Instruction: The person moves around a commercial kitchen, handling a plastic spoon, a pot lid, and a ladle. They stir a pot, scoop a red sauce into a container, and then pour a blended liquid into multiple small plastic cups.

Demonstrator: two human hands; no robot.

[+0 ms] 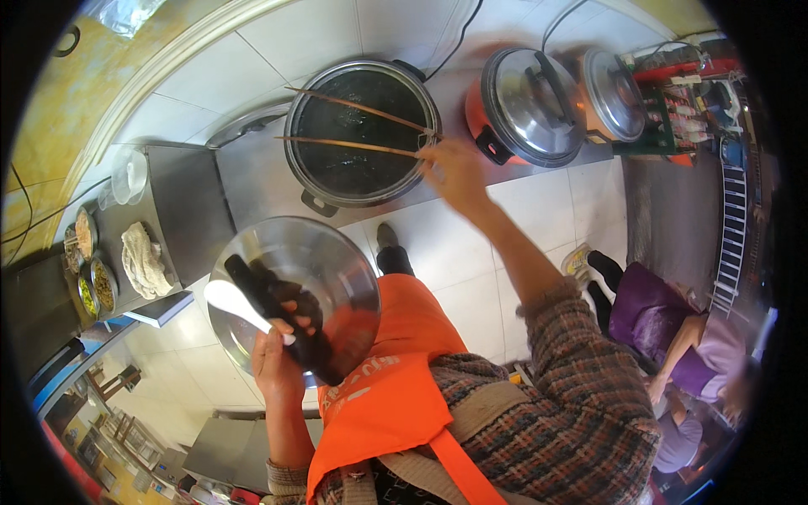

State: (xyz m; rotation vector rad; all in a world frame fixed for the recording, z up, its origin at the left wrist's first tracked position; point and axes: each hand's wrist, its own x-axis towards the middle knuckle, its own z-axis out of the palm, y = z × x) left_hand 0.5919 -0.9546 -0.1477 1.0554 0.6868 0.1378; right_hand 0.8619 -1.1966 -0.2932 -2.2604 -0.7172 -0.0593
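My right hand pinches the near ends of two long wooden chopsticks, which spread apart across the top of a round pot. A loop of string or wire shows where they meet my fingers. Dark liquid with a few bubbles or glints fills the pot. My left hand holds a white spoon against a large, shiny metal bowl. Beside the spoon, a long black piece crosses the bowl; what it is I cannot tell. Reflections blur the bowl's inside.
Two lidded orange cookers stand right of the pot on the steel counter. Leftward lie a crumpled cloth and small bowls of food. A person in a purple apron is at the right, with another person nearby.
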